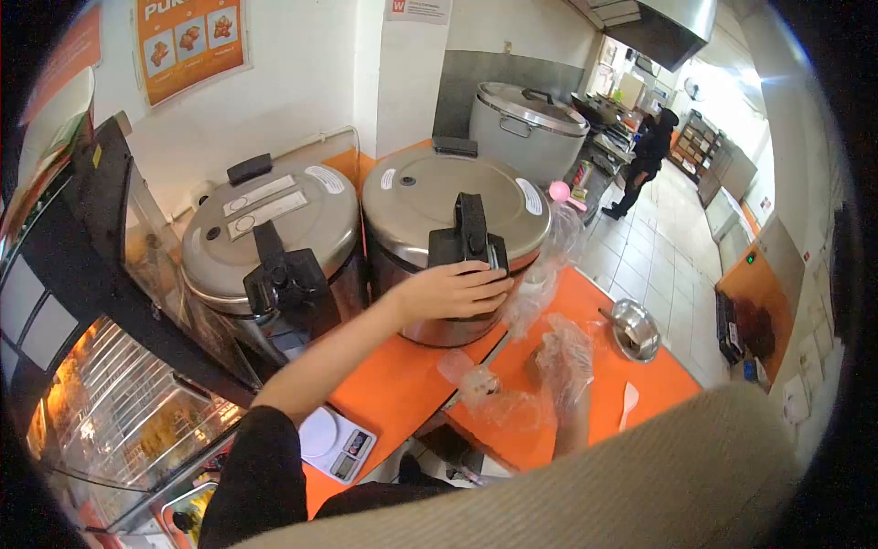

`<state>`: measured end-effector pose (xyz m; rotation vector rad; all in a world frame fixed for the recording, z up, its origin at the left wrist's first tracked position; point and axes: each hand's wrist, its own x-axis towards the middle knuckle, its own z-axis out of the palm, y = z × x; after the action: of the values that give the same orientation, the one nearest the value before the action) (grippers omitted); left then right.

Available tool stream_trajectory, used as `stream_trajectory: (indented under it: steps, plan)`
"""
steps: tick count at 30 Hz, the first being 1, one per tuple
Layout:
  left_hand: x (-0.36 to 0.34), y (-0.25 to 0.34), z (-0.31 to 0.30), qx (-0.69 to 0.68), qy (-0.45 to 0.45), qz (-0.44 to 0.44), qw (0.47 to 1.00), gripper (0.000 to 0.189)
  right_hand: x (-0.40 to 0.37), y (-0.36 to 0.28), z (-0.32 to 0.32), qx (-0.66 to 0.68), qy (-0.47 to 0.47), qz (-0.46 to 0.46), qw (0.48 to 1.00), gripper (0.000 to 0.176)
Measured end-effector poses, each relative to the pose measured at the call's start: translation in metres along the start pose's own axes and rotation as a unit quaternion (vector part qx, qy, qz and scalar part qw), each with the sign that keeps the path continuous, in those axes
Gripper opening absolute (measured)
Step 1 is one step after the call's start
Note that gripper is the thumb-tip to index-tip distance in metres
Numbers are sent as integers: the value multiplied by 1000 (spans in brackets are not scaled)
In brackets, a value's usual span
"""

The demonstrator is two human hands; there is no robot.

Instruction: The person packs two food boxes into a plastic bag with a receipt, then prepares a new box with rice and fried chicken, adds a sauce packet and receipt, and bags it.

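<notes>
My left hand (455,291) lies over the front latch of the middle steel cooker (430,197), its fingers stretched and slightly spread across the black clasp. That cooker's lid is down. Inside a clear plastic glove or bag, my right hand (564,361) is over the orange table (599,403); its fingers are blurred by the plastic. Just left of it, a small clear bag with something pale inside (479,384) rests at the table's edge. A metal bowl (635,329) stands to the right, with a white plastic spoon (629,403) in front of it.
A second steel cooker (274,229) stands at left, beside a lit glass display case (128,403). A white kitchen scale (338,442) sits at the front. Farther back are a large grey cooker (526,137), a pink scoop (562,193) and a person in dark clothes (650,151).
</notes>
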<state>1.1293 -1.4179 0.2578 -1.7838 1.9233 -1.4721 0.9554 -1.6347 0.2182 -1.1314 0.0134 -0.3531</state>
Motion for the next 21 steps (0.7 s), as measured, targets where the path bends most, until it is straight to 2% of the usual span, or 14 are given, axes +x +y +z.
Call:
stream_trajectory:
  steps: [2, 3, 5, 6, 7, 8, 9, 10, 11, 14, 16, 17, 19, 21]
  plan:
    - [13, -18, -9, -37, -19, 0, 999, 27, 17, 0, -13, -59, 40, 42, 997, 46]
    - [20, -27, -16, -56, -29, 2, 998, 26, 29, 0, -17, -88, 25, -5, 996, 41]
    - [38, -50, -27, -11, 41, -21, 999, 16, 66, 0, -15, -143, -4, -99, 985, 30]
    - [48, -63, -30, 9, 67, -62, 996, 16, 79, -20, 9, -206, -43, -69, 975, 30]
    - [58, -85, -36, 57, 66, -78, 993, 18, 100, -30, 25, -352, -86, -138, 922, 30]
    - [66, -107, -42, 63, 69, -118, 989, 22, 122, -40, 42, -478, -109, -219, 843, 31]
    - [76, -128, -48, 46, 90, -175, 979, 25, 149, -36, 48, -645, -125, -381, 651, 31]
    - [82, -149, -47, 29, 110, -231, 966, 28, 174, -31, 62, -624, -199, -326, 682, 33]
    - [84, -173, -37, 17, 120, -245, 962, 32, 198, -23, 80, -597, -270, -269, 707, 36]
    - [91, -214, -21, -19, 120, -276, 954, 39, 273, 38, 98, -633, -552, -88, 536, 39]
    - [104, -219, -40, -44, 82, -286, 954, 39, 263, 8, 124, -657, -557, 2, 508, 42]
    - [102, -218, -39, -15, 93, -279, 956, 40, 252, -5, 130, -664, -561, 54, 492, 43]
    - [95, -203, -22, 20, 106, -272, 956, 43, 234, -4, 79, -592, -419, -207, 657, 46]
    - [86, -160, -26, 64, 87, -288, 952, 45, 179, -53, 53, -449, -322, -68, 831, 49]
